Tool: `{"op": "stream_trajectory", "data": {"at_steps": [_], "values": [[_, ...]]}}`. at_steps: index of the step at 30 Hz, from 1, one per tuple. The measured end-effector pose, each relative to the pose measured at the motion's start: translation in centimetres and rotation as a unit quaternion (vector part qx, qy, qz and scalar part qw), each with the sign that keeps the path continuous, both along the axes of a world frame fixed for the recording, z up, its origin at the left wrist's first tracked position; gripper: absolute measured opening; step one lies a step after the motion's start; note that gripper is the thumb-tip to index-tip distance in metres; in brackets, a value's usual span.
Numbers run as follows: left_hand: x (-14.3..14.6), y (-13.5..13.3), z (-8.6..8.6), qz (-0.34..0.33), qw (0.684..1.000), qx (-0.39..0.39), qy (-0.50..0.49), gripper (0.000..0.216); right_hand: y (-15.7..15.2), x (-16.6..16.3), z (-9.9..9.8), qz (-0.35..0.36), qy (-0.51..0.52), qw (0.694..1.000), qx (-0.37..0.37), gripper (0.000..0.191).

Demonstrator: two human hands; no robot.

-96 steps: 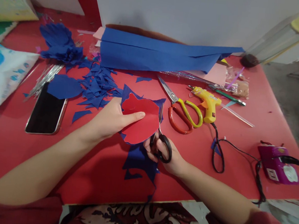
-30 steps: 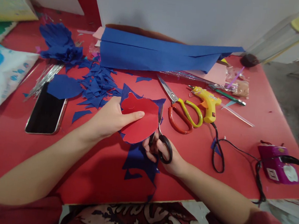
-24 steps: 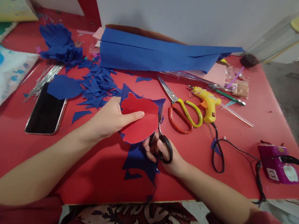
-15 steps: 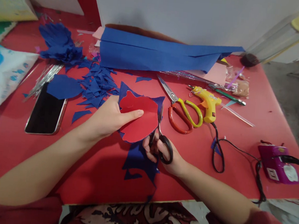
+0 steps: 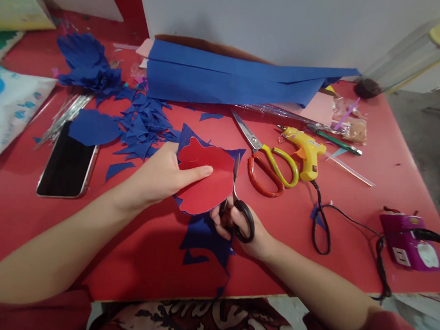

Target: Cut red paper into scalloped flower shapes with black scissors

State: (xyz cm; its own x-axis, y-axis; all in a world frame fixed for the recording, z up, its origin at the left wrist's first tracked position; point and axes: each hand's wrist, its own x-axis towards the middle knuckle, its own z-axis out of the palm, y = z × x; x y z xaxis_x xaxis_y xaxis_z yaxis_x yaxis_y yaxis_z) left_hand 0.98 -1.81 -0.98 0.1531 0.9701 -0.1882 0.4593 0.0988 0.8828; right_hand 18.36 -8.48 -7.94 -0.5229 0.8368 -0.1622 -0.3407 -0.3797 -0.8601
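Observation:
My left hand pinches a red paper template laid over blue paper, with the thumb on top of the red sheet. Blue corners stick out past the wavy red outline at the top and right. Black-handled scissors sit in my right hand, its fingers through the loops. Their blades point away from me along the right edge of the red shape, at the blue margin. Beneath the hands, blue offcuts lie on the red table.
Larger scissors and a yellow hot glue gun lie to the right, near a purple power socket. At left are a phone, blue scraps and crepe-like blue petals. Folded blue paper rests along the wall.
My left hand has shifted the red template and blue paper slightly right and toward me. The scissors in my right hand stay almost in place, their blades closer together.

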Motion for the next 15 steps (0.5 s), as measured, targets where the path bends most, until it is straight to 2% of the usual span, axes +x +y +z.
{"op": "stream_trajectory", "data": {"at_steps": [11, 15], "values": [[0.2, -0.25, 0.17, 0.003, 1.0, -0.023, 0.013, 0.031, 0.11, -0.07, 0.34, -0.005, -0.015, 1.0, 0.006, 0.047], [0.32, -0.36, 0.0, -0.006, 1.0, -0.014, -0.016, 0.027, 0.09, -0.07, 0.29, -0.009, -0.014, 1.0, 0.005, 0.046]]}}
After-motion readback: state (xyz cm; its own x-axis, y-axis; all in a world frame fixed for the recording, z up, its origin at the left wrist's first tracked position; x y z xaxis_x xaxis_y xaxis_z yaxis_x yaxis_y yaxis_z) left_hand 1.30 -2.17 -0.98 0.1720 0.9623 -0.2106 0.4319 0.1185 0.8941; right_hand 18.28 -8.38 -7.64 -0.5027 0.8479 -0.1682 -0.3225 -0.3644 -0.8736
